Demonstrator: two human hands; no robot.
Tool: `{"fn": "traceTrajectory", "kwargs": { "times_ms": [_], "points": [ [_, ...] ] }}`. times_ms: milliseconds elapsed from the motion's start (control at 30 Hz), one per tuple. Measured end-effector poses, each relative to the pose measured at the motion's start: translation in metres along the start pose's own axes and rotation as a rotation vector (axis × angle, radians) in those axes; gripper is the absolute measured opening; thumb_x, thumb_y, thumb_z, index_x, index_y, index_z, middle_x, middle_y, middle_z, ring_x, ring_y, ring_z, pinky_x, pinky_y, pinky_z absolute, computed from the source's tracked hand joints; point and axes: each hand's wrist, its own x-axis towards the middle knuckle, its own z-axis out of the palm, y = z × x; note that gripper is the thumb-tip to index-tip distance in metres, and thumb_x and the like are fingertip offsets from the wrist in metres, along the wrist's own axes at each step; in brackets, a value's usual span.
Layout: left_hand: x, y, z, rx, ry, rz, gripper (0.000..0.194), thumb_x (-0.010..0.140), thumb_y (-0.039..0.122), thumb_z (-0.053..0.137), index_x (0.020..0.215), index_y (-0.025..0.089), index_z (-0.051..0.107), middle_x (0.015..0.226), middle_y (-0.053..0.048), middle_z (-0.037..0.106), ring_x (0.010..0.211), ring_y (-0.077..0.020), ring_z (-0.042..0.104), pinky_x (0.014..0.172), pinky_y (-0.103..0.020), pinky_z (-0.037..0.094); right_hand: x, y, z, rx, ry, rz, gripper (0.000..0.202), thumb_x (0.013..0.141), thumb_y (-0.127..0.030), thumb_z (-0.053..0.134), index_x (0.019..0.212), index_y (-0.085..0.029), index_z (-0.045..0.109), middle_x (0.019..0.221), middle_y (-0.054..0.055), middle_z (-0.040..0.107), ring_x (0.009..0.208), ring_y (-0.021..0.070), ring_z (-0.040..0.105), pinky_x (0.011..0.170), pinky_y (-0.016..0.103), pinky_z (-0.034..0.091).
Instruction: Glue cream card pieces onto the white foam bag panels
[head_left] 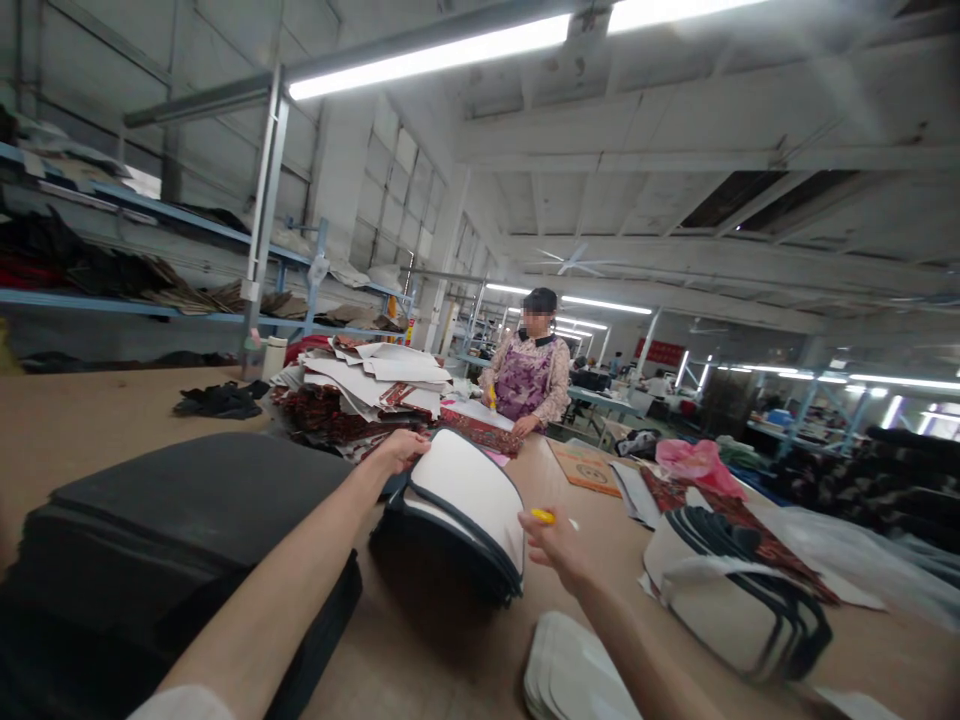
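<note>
My left hand (pixel 401 450) is closed on the upper left corner of a white curved panel (pixel 469 480). Dark edging shows around this panel, which lies on a stack of dark, curved pieces (pixel 450 555). Beside the panel's right edge, my right hand (pixel 556 545) has its fingers curled round a yellow pen-like tool (pixel 542 516); its exact kind is unclear. Below my right hand is a small pile of pale rounded pieces (pixel 574 670). A tall stack of dark grey sheets (pixel 202 480) stands to the left, partly behind my left forearm.
Across the table (pixel 420 660), a co-worker (pixel 529 370) leans over patterned fabric. A heap of white-backed patterned pieces (pixel 367 380) lies nearby. A tied bundle of pale, dark-edged panels (pixel 727 600), pink plastic (pixel 697 465) and clear plastic sheeting (pixel 862 550) are at right.
</note>
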Motion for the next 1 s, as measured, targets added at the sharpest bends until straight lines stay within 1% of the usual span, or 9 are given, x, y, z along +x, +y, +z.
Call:
{"fn": "traceTrajectory", "kwargs": {
  "times_ms": [133, 300, 433, 500, 567, 700, 833, 900, 1000],
  "points": [
    [-0.005, -0.004, 0.002, -0.151, -0.123, 0.03, 0.03, 0.088, 0.029, 0.053, 0.114, 0.015, 0.052, 0.113, -0.008, 0.056, 0.094, -0.0206, 0.058, 0.078, -0.04, 0.051, -0.005, 0.0, 0.008, 0.027, -0.04, 0.019, 0.028, 0.077, -0.031, 0.063, 0.096, -0.016, 0.05, 0.085, 0.001, 0.055, 0.072, 0.0135, 0.057, 0.055, 0.026, 0.05],
    [-0.016, -0.004, 0.007, -0.327, -0.298, 0.065, 0.023, 0.088, 0.026, 0.054, 0.107, 0.012, 0.056, 0.101, -0.007, 0.061, 0.082, -0.0163, 0.061, 0.07, -0.033, 0.052, -0.006, 0.008, 0.004, 0.057, -0.044, 0.009, 0.045, 0.058, -0.044, 0.068, 0.088, -0.021, 0.045, 0.08, -0.001, 0.052, 0.079, 0.0191, 0.057, 0.056, 0.029, 0.05],
    [-0.024, -0.004, 0.019, -0.42, -0.365, 0.068, 0.029, 0.074, 0.016, 0.07, 0.101, 0.009, 0.06, 0.081, -0.007, 0.067, 0.063, -0.0143, 0.063, 0.06, -0.026, 0.052, -0.007, 0.012, 0.009, 0.058, -0.036, 0.027, 0.044, 0.055, -0.043, 0.069, 0.085, -0.021, 0.045, 0.077, -0.002, 0.052, 0.075, 0.0185, 0.057, 0.056, 0.029, 0.048],
    [-0.026, -0.003, 0.027, -0.441, -0.364, 0.065, 0.036, 0.067, 0.012, 0.075, 0.1, 0.007, 0.06, 0.073, -0.008, 0.068, 0.057, -0.0164, 0.064, 0.055, -0.026, 0.051, -0.008, 0.01, 0.011, 0.06, -0.036, 0.04, 0.039, 0.06, -0.037, 0.069, 0.087, -0.02, 0.045, 0.077, -0.001, 0.053, 0.072, 0.0164, 0.056, 0.056, 0.028, 0.048],
    [-0.028, 0.002, 0.033, -0.468, -0.347, 0.077, 0.037, 0.066, 0.011, 0.075, 0.099, 0.005, 0.06, 0.069, -0.009, 0.069, 0.053, -0.0177, 0.064, 0.053, -0.027, 0.052, -0.008, 0.005, 0.006, 0.071, -0.029, 0.052, 0.037, 0.064, -0.034, 0.069, 0.089, -0.019, 0.046, 0.078, -0.001, 0.053, 0.071, 0.0152, 0.055, 0.057, 0.029, 0.047],
    [-0.038, 0.021, 0.03, -0.573, -0.315, 0.163, 0.031, 0.077, 0.013, 0.066, 0.106, 0.008, 0.059, 0.08, -0.011, 0.071, 0.063, -0.0185, 0.067, 0.061, -0.028, 0.055, -0.01, -0.011, -0.022, 0.126, 0.03, 0.071, 0.05, 0.055, -0.049, 0.073, 0.088, -0.021, 0.047, 0.08, 0.001, 0.056, 0.077, 0.0195, 0.056, 0.06, 0.032, 0.045],
    [-0.048, 0.038, 0.019, -0.677, -0.282, 0.21, 0.029, 0.085, 0.01, 0.053, 0.113, 0.007, 0.056, 0.085, -0.013, 0.071, 0.067, -0.0198, 0.068, 0.066, -0.029, 0.057, -0.011, -0.03, -0.047, 0.25, 0.055, 0.075, 0.059, 0.053, -0.065, 0.068, 0.09, -0.023, 0.047, 0.096, 0.005, 0.057, 0.084, 0.0221, 0.057, 0.063, 0.034, 0.045],
    [-0.052, 0.043, 0.016, -0.722, -0.248, 0.205, 0.03, 0.088, 0.012, 0.047, 0.116, 0.005, 0.055, 0.083, -0.013, 0.071, 0.067, -0.0209, 0.069, 0.068, -0.031, 0.057, -0.012, -0.039, -0.049, 0.328, 0.042, 0.055, 0.058, 0.056, -0.066, 0.066, 0.091, -0.023, 0.048, 0.101, 0.006, 0.056, 0.082, 0.0203, 0.057, 0.065, 0.034, 0.046],
    [-0.054, 0.046, 0.016, -0.796, -0.171, 0.207, 0.033, 0.091, 0.017, 0.042, 0.119, 0.005, 0.053, 0.08, -0.013, 0.071, 0.067, -0.0217, 0.069, 0.069, -0.033, 0.058, -0.01, -0.052, -0.04, 0.449, 0.007, 0.008, 0.046, 0.069, -0.054, 0.066, 0.095, -0.02, 0.051, 0.101, 0.005, 0.057, 0.077, 0.0158, 0.058, 0.064, 0.032, 0.047]
  ]
}}
